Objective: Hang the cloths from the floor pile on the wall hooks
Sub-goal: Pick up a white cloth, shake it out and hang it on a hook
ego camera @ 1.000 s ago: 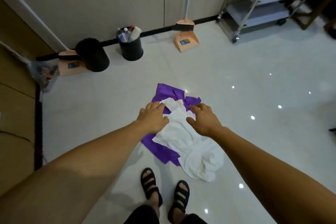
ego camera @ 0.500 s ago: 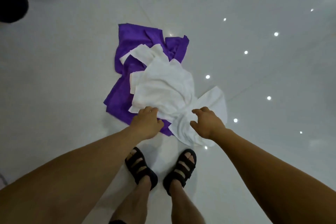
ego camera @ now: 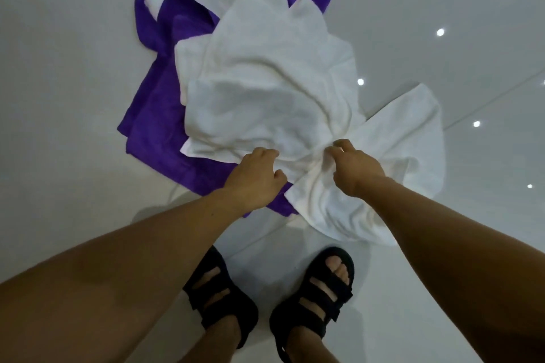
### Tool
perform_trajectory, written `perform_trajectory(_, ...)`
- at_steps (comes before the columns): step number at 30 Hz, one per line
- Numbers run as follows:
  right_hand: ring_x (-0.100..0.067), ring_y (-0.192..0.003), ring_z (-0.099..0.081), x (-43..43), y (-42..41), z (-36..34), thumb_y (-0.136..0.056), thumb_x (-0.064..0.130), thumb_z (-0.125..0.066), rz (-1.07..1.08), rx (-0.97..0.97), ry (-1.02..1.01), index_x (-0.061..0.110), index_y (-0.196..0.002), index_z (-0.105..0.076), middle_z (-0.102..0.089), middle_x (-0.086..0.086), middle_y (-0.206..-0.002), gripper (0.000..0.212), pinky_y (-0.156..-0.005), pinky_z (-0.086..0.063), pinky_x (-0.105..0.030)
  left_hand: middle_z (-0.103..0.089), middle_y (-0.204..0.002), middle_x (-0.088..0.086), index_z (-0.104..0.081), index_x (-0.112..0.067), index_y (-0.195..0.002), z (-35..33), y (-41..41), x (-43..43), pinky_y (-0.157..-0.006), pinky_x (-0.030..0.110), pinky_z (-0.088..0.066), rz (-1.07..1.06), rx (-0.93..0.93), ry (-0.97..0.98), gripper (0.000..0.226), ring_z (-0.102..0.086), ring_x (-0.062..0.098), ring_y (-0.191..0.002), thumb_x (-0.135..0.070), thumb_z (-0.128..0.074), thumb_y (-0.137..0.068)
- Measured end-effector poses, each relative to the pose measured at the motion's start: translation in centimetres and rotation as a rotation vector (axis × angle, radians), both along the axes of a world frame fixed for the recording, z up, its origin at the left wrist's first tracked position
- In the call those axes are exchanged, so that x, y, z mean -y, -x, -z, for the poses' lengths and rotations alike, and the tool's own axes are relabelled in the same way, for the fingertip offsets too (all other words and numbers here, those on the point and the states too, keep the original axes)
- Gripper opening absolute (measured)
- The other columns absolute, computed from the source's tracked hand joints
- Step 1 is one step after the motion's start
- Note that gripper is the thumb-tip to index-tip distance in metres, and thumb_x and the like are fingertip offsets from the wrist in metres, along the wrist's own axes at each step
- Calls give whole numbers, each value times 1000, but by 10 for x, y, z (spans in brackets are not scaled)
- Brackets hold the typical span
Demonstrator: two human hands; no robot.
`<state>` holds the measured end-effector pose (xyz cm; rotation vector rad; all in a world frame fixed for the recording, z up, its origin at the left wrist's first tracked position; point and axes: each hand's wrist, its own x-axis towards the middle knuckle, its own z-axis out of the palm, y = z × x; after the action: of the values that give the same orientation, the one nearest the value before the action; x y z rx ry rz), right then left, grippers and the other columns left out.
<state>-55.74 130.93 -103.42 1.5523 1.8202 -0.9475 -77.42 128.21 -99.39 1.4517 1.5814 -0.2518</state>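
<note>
Black strapped sandals (ego camera: 268, 303) stand nearest, toes pointing toward the pile on the glossy pale tiled floor (ego camera: 59, 68), which mirrors small round ceiling lights. Just beyond the toes lies the crumpled white cotton cloth (ego camera: 265, 91), soft and creased, its folds gathered toward a pinch near the hands. The left hand (ego camera: 253, 177) rests on the cloth's near edge with fingers curled down into the fabric; whether its grip has closed on the cloth I cannot tell. The right hand (ego camera: 352, 169) has its grip clamped on a bunched ridge of the white cloth, thumb and fingers pressed together over the gather. From that pinch one flap fans out to the right and another spreads away in broad angular sheets. Under and beyond it lies the purple plush cloth (ego camera: 153, 115), matte and deep in colour, its long axis running from the near left away toward the far edge of view, where white corners overlap it.
</note>
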Motion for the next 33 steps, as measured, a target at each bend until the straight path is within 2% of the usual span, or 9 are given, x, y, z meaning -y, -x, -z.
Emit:
perform_trajectory(4,-27,-85,-58,1,-5,11,-85,3,-51,-138,96,-56,19,-131,-39,-50,-5,-116,50,-66,-47,-37,-38,-146,6,-37,-15,-143,5,3,9,-91,35,-43,-23,29,16,49,-47,25,-121,-29,-46,-97)
perform_trajectory(7,-24,-77,-55,1,-8,-2,-88,8,-51,-236,165,-72,13,-110,-51,-49,-2,-96,23,-66,-47,-34,-35,-147,3,-35,-17,-144,-6,4,11,-82,33,-47,-21,49,48,51,-49,24,-117,-32,-46,-97)
perform_trajectory(10,-24,-84,-58,2,-10,-41,-91,19,-52,-155,97,-108,17,-107,-55,-56,-3,-100,17,-67,-45,-32,-36,-147,4,-30,-18,-147,-33,6,7,-96,35,-43,10,57,75,57,-43,22,-125,-32,-50,-95)
perform_trajectory(13,-25,-89,-62,-1,-5,-106,-90,31,-60,-74,-23,-78,22,-117,-52,-60,-1,-108,29,-71,-48,-33,-34,-148,3,-24,-21,-148,-85,5,1,-96,34,-42,48,77,94,65,-41,22,-126,-35,-54,-92)
perform_trajectory(20,-14,-71,-49,-39,35,-321,-84,38,-68,-38,-264,-208,30,-82,-51,-51,11,-75,19,-60,-34,-27,-34,-149,1,-28,-29,-147,-272,15,-44,-106,39,-37,87,150,-119,75,-34,22,-133,-37,-67,-83)
perform_trajectory(23,-13,-72,-46,-62,61,-422,-81,38,-74,33,-492,-205,26,-85,-66,-54,7,-70,15,-61,-37,-23,-33,-152,3,-54,-23,-131,-361,37,-69,-109,41,-34,211,184,-381,52,-27,21,-139,-35,-69,-83)
perform_trajectory(26,-11,-64,-49,-90,84,-513,-79,38,-76,128,-593,-250,26,-81,-70,-53,8,-65,14,-58,-37,-16,-44,-142,-3,-69,-19,-105,-446,75,-95,-111,39,-24,383,13,-562,34,-24,18,-140,-46,-56,-88)
perform_trajectory(30,-14,-62,-48,-118,127,-613,-82,38,-72,-85,-476,-200,30,-62,-53,-52,5,-62,29,-58,-39,-30,-55,-116,-5,-68,-20,-100,-570,131,-130,-94,28,-30,413,-60,-682,28,-45,18,-119,-42,-60,-84)
perform_trajectory(33,-19,-70,-54,-124,168,-683,-79,31,-74,-66,-547,-220,16,-71,-59,-57,-3,-78,23,-68,-46,-37,-57,-105,-5,-65,-20,-106,-670,168,-147,-84,26,-38,255,-47,-680,28,-50,15,-103,-26,-65,-79)
